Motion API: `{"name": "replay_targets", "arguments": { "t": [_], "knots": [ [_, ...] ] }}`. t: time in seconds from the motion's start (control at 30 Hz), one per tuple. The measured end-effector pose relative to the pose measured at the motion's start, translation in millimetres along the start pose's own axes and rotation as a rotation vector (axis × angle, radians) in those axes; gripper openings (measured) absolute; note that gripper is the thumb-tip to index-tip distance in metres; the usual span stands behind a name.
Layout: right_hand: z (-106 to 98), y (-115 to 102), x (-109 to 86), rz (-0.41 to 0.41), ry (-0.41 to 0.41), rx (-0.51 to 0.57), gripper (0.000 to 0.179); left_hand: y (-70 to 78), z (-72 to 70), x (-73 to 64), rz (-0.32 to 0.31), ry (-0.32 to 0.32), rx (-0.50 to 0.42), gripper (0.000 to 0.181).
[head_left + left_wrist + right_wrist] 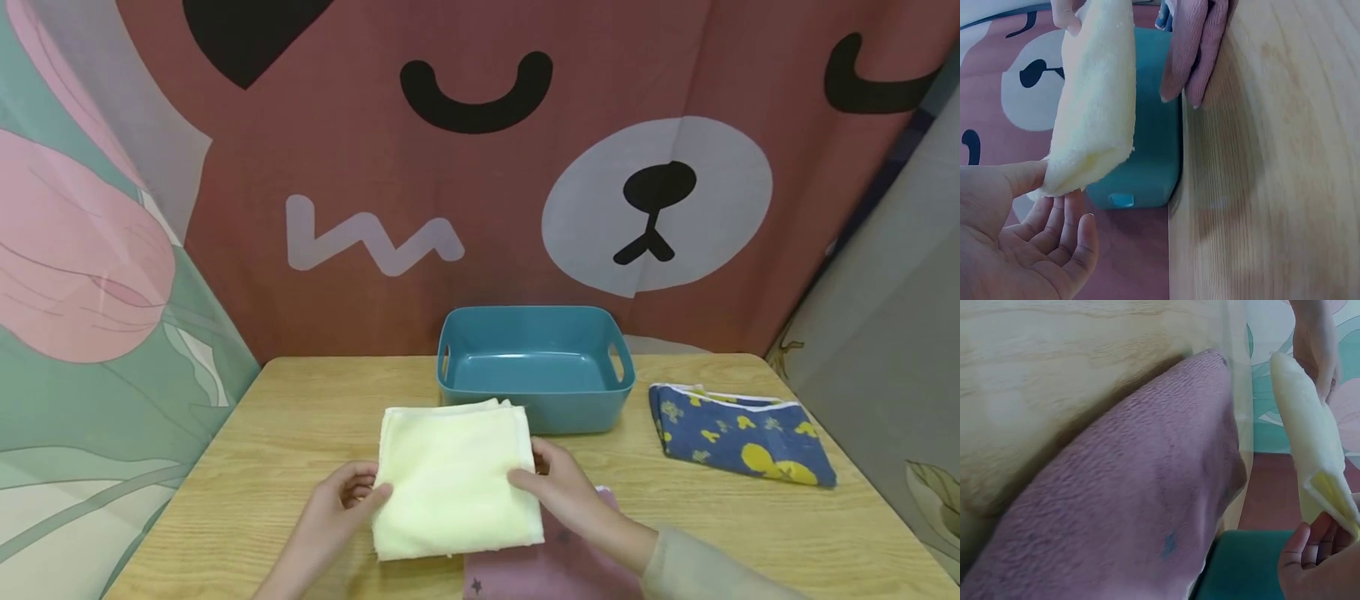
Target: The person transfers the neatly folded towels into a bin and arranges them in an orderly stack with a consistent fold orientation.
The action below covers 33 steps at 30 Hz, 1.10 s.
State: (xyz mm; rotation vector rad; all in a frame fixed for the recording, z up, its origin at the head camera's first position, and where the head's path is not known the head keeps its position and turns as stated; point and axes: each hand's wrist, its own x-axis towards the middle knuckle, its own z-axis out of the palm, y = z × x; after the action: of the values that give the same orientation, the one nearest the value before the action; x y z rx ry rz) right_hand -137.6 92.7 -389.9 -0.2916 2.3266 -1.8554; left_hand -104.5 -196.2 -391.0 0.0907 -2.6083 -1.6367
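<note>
A folded pale yellow towel [453, 483] is held up over the table between both hands. My left hand [337, 508] pinches its left edge, thumb in front and fingers behind. On the opposite edge my right hand [566, 487] grips it the same way. The left wrist view shows the towel [1097, 94] edge-on, its folded layers clear of the wood. Under the right forearm lies a pink-purple towel [555, 558] with small stars, partly covered in the head view. It fills much of the right wrist view as a fuzzy pink cloth [1129, 481].
Behind the yellow towel stands a teal plastic basket [536, 412] with handle holes; its visible inside is bare. A folded blue cloth with yellow patterns [742, 437] lies at the table's right. The wooden table [300, 417] backs onto a printed bear curtain [480, 175].
</note>
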Motion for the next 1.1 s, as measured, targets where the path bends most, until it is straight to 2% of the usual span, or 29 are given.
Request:
{"name": "replay_targets", "arguments": {
  "t": [0.23, 0.43, 0.83, 1.1],
  "knots": [
    [-12, 4, -5.0, 0.028, 0.005, -0.012, 0.047, 5.8, 12.0, -2.9, 0.012, -0.009, -0.040, 0.021],
    [-22, 3, -7.9, 0.070, 0.011, 0.016, 0.049, 12.5, 21.3, -3.7, 0.010, -0.051, -0.085, 0.024],
    [-36, 7, -16.9, 0.168, 0.118, 0.055, 0.050, 24.4, 40.2, -2.8, 0.071, -0.161, -0.197, 0.032],
    [-46, 8, -22.3, 0.199, 0.167, 0.038, 0.053, 28.2, 50.9, -0.6, 0.092, -0.173, -0.242, 0.032]
  ]
}}
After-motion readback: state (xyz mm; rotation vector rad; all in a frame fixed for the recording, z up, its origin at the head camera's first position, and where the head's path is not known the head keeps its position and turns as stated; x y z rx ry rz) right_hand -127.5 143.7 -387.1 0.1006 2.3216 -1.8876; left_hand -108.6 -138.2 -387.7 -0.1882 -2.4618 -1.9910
